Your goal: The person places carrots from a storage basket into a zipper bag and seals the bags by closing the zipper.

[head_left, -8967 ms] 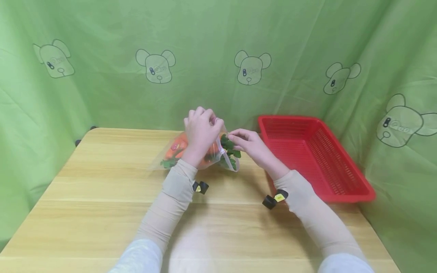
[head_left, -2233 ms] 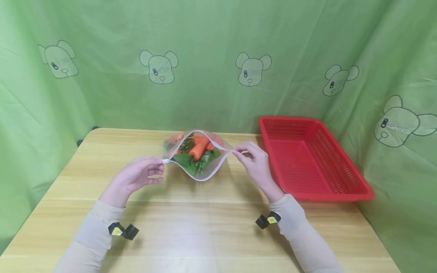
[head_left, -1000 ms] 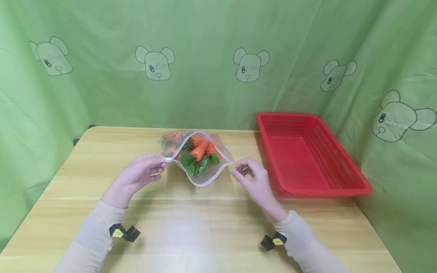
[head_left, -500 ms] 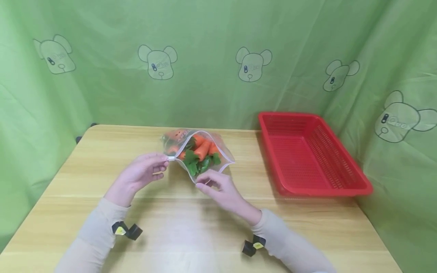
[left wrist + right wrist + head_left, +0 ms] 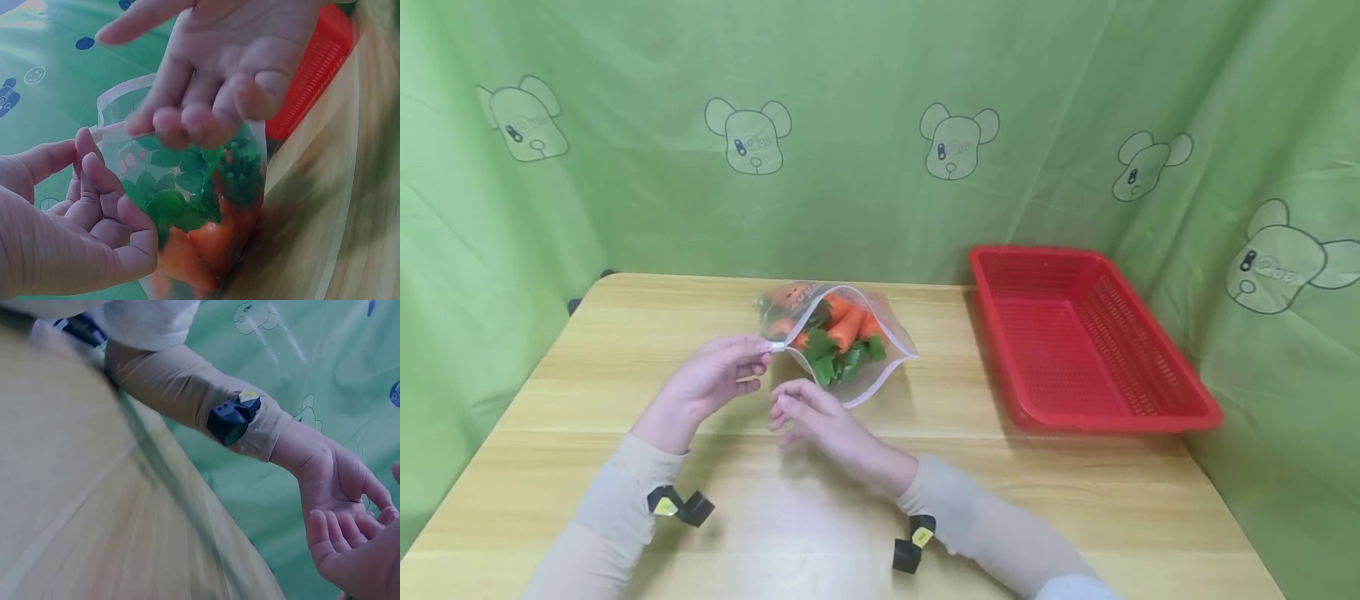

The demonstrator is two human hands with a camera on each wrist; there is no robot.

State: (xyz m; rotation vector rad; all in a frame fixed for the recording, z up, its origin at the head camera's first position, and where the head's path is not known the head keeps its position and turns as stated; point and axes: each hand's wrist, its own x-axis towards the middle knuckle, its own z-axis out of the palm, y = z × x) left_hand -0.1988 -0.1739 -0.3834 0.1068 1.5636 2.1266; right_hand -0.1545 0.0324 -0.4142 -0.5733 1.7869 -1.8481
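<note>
My left hand point(image 5: 715, 379) pinches the left corner of a clear zip bag point(image 5: 891, 315) between thumb and forefinger, by the white slider point(image 5: 778, 345). The bag's mouth gapes towards me. Inside lie several orange carrots point(image 5: 847, 329) with green leaves point(image 5: 822, 354) at the front. My right hand point(image 5: 823, 417) hovers before the bag's front rim with loose fingers and holds nothing. In the left wrist view the right hand point(image 5: 225, 69) is above the bag, partly hiding it. The right wrist view shows both hands close together but not the bag.
A red plastic basket point(image 5: 1060, 350) with slotted walls stands on the wooden table point(image 5: 647, 333), right of the bag. Green curtains point(image 5: 850, 217) printed with bear heads hang behind the table and at both sides.
The bag's mouth has been spread wide. My right hand has let go of its right corner and swept left along the front rim, towards the left hand, which keeps its pinch.
</note>
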